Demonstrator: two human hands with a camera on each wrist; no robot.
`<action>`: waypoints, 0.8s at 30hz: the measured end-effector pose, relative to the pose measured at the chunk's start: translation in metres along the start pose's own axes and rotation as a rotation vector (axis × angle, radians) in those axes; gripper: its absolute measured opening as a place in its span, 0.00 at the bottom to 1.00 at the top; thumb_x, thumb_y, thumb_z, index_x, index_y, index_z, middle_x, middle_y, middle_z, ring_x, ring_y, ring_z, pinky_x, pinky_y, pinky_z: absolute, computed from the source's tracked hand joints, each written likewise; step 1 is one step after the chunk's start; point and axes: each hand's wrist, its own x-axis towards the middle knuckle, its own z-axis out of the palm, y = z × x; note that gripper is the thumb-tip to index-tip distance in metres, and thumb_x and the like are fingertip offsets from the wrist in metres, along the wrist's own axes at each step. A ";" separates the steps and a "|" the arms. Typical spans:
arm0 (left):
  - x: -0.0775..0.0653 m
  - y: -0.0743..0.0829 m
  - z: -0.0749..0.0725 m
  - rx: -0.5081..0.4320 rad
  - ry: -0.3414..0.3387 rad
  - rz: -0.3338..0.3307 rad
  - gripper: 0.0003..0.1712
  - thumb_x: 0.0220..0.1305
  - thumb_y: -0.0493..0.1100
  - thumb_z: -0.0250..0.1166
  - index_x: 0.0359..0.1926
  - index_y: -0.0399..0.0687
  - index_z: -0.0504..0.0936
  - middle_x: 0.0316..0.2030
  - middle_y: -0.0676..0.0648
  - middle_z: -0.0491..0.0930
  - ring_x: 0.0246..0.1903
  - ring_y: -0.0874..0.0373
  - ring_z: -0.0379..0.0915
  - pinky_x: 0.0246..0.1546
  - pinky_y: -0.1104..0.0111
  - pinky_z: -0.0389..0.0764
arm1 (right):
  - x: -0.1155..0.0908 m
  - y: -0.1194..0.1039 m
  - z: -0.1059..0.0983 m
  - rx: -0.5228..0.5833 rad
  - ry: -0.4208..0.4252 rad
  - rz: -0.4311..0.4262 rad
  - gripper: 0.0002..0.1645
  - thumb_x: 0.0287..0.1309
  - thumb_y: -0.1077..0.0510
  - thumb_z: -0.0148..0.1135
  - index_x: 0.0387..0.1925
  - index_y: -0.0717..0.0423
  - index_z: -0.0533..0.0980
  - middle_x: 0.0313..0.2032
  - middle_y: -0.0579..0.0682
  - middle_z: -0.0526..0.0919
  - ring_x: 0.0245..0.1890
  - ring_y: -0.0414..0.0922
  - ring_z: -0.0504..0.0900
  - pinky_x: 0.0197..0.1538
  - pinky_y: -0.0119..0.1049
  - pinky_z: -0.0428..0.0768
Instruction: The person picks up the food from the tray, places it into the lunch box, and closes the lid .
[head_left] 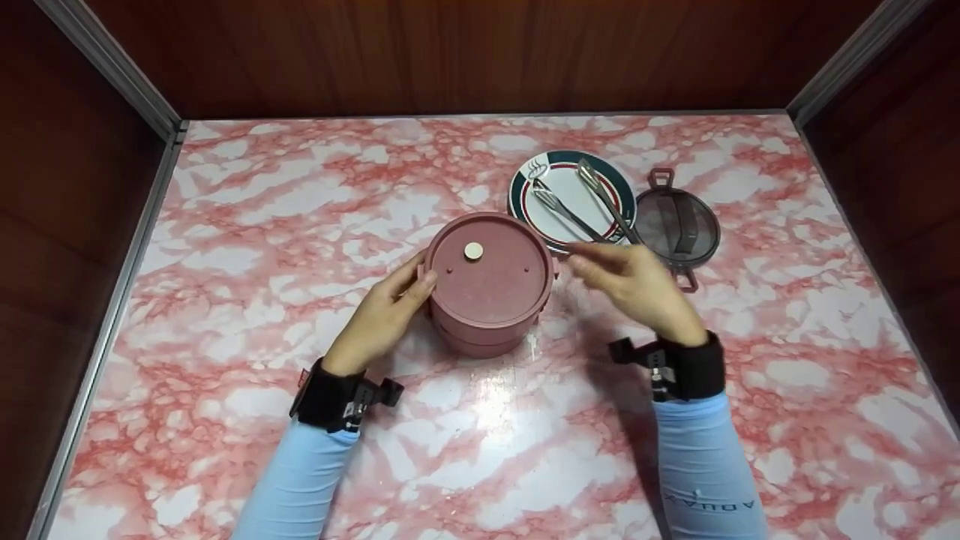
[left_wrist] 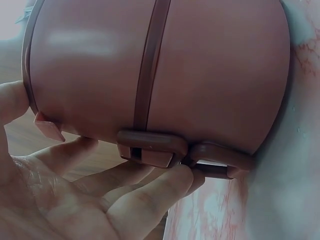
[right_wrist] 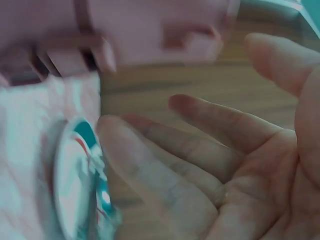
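Note:
A pink-brown round lunch pot stands upright on the table, its flat lid on top with a pale round button. My left hand holds the pot's left side, thumb at the lid's rim and fingers along the wall. In the left wrist view, those fingers reach round to the side latches. My right hand is just off the pot's right side, fingers loosely bent and nothing in them. The right wrist view shows a gap between its fingers and the blurred pot.
Behind the pot to the right lies a white plate with a green and red rim. Metal tongs rest across it. Beside the plate is a round, dark see-through piece with two loop handles. Wooden walls enclose the marbled table.

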 end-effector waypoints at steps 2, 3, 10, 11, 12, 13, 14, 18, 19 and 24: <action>0.000 0.000 0.000 0.006 0.007 -0.001 0.36 0.73 0.63 0.53 0.75 0.56 0.62 0.72 0.53 0.61 0.69 0.57 0.58 0.67 0.62 0.63 | -0.003 0.000 -0.011 0.010 0.057 0.004 0.31 0.67 0.41 0.59 0.63 0.55 0.75 0.52 0.54 0.84 0.47 0.50 0.84 0.51 0.42 0.81; 0.000 0.000 -0.001 0.006 0.009 -0.002 0.36 0.73 0.63 0.53 0.75 0.56 0.62 0.72 0.53 0.61 0.69 0.57 0.57 0.68 0.61 0.62 | -0.005 0.000 -0.016 0.013 0.092 0.013 0.31 0.67 0.41 0.59 0.63 0.54 0.75 0.52 0.54 0.84 0.48 0.49 0.84 0.52 0.40 0.81; 0.000 0.001 0.000 -0.022 -0.001 -0.004 0.36 0.72 0.63 0.53 0.75 0.57 0.62 0.72 0.54 0.60 0.70 0.58 0.56 0.67 0.62 0.63 | -0.010 0.012 -0.065 -0.150 0.342 0.094 0.26 0.66 0.41 0.60 0.59 0.49 0.79 0.52 0.53 0.84 0.44 0.43 0.83 0.44 0.30 0.81; -0.001 0.001 0.000 -0.023 0.001 -0.006 0.36 0.72 0.63 0.53 0.75 0.57 0.62 0.72 0.54 0.61 0.70 0.57 0.56 0.67 0.62 0.62 | -0.007 0.016 -0.073 -0.180 0.363 0.106 0.26 0.66 0.41 0.61 0.59 0.49 0.79 0.52 0.54 0.84 0.44 0.42 0.83 0.44 0.29 0.81; -0.001 0.001 0.000 -0.021 0.003 -0.008 0.36 0.72 0.63 0.53 0.75 0.57 0.62 0.72 0.54 0.61 0.70 0.57 0.57 0.68 0.61 0.62 | -0.004 0.021 -0.080 -0.208 0.382 0.109 0.25 0.67 0.42 0.60 0.58 0.50 0.80 0.52 0.55 0.84 0.42 0.41 0.83 0.44 0.29 0.80; -0.001 0.001 -0.001 -0.019 0.004 -0.007 0.36 0.72 0.63 0.53 0.75 0.57 0.62 0.72 0.54 0.60 0.70 0.57 0.57 0.68 0.61 0.62 | 0.000 0.026 -0.087 -0.242 0.410 0.102 0.24 0.67 0.44 0.61 0.57 0.52 0.81 0.51 0.55 0.84 0.42 0.39 0.83 0.44 0.27 0.79; -0.001 0.002 -0.001 -0.015 0.004 -0.008 0.36 0.72 0.63 0.54 0.75 0.57 0.62 0.72 0.54 0.60 0.70 0.57 0.57 0.68 0.60 0.62 | 0.004 0.032 -0.092 -0.276 0.437 0.097 0.22 0.67 0.46 0.61 0.56 0.53 0.82 0.50 0.56 0.85 0.41 0.39 0.83 0.43 0.26 0.78; -0.001 0.002 -0.001 -0.008 0.000 -0.006 0.36 0.72 0.63 0.54 0.75 0.57 0.62 0.72 0.54 0.60 0.70 0.55 0.56 0.68 0.59 0.61 | 0.021 0.057 -0.108 -0.409 0.488 0.099 0.21 0.67 0.52 0.59 0.54 0.59 0.82 0.47 0.59 0.85 0.42 0.47 0.84 0.41 0.31 0.77; -0.001 0.002 -0.001 -0.011 0.000 -0.006 0.36 0.72 0.63 0.54 0.75 0.58 0.62 0.72 0.54 0.60 0.70 0.55 0.56 0.68 0.59 0.61 | 0.025 0.063 -0.110 -0.434 0.486 0.108 0.21 0.66 0.52 0.59 0.54 0.61 0.82 0.47 0.61 0.85 0.43 0.51 0.84 0.42 0.35 0.78; 0.001 0.001 0.000 -0.044 -0.009 -0.004 0.35 0.72 0.63 0.54 0.74 0.58 0.62 0.72 0.54 0.61 0.69 0.55 0.58 0.67 0.60 0.63 | 0.042 0.087 -0.113 -0.541 0.416 0.183 0.29 0.65 0.50 0.61 0.57 0.70 0.77 0.48 0.70 0.81 0.47 0.68 0.80 0.49 0.60 0.75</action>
